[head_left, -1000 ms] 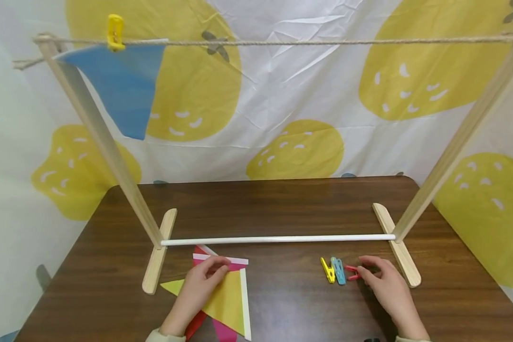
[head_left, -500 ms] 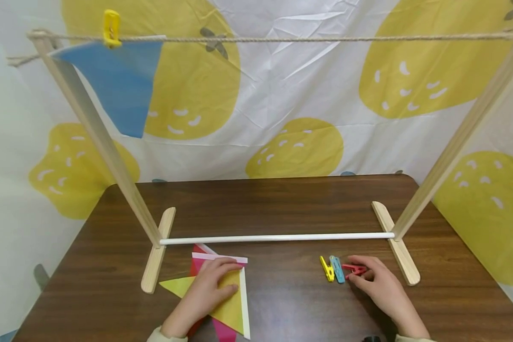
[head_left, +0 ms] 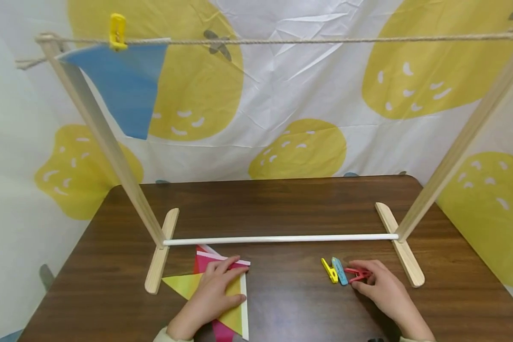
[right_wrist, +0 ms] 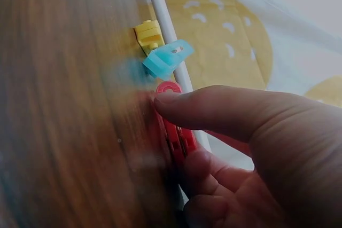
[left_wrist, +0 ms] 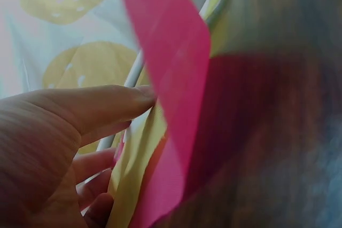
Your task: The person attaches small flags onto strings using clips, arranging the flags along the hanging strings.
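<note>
My left hand (head_left: 218,289) rests with spread fingers on a yellow pennant (head_left: 181,284) with a white top strip. Beneath it lie a pink pennant (head_left: 204,261) and a red one, partly hidden. In the left wrist view, the thumb touches the yellow pennant, and a long pink pennant (left_wrist: 176,52) stands up close to the camera. At the right, my right hand (head_left: 382,289) pinches a red clothespin (right_wrist: 176,126) between thumb and fingers. Just left of it lie a teal clothespin (head_left: 339,271) and a yellow clothespin (head_left: 330,271).
A wooden frame with two posts (head_left: 107,137) stands on the brown table (head_left: 282,204), joined low by a white rod (head_left: 278,239). Across its top runs a rope (head_left: 282,42). From its left end hangs a blue pennant (head_left: 119,90), held by a yellow clothespin (head_left: 117,31).
My left hand has spread its fingers and shifted slightly right and up over the pennants. My right hand has closed in around the red clothespin, which has turned a little.
</note>
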Tool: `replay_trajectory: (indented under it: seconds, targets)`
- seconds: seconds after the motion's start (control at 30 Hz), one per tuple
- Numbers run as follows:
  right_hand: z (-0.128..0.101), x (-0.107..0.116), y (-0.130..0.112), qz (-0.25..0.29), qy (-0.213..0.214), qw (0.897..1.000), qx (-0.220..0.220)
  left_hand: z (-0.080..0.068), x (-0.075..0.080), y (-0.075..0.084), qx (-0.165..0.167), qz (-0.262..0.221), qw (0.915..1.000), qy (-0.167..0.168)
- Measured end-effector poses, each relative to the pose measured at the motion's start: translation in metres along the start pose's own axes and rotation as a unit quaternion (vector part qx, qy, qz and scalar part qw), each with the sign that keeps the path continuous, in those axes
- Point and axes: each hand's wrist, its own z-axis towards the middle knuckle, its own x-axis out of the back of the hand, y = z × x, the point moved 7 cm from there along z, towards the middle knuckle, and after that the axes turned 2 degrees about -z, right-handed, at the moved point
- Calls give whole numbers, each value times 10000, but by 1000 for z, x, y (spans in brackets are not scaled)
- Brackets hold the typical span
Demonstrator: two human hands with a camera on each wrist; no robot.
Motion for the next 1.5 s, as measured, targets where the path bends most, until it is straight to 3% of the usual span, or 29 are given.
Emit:
replay_trajectory:
  seconds: [0.27,0.8,1.23,1.5]
  targets:
    - [-1,1,0,-244,-38,9996,-168,-1,-1,1,-33,88,10000,35]
    - [0,4,2,-293,308,9990,-155,-1,1,1,14,-86,10000,-8]
    - [1,2,15,252,197,9952,-920,-2,2,-1,230,-62,9997,8]
    - [3,3,15,666,271,9950,-698,-1,1,-3,245,-95,9996,36]
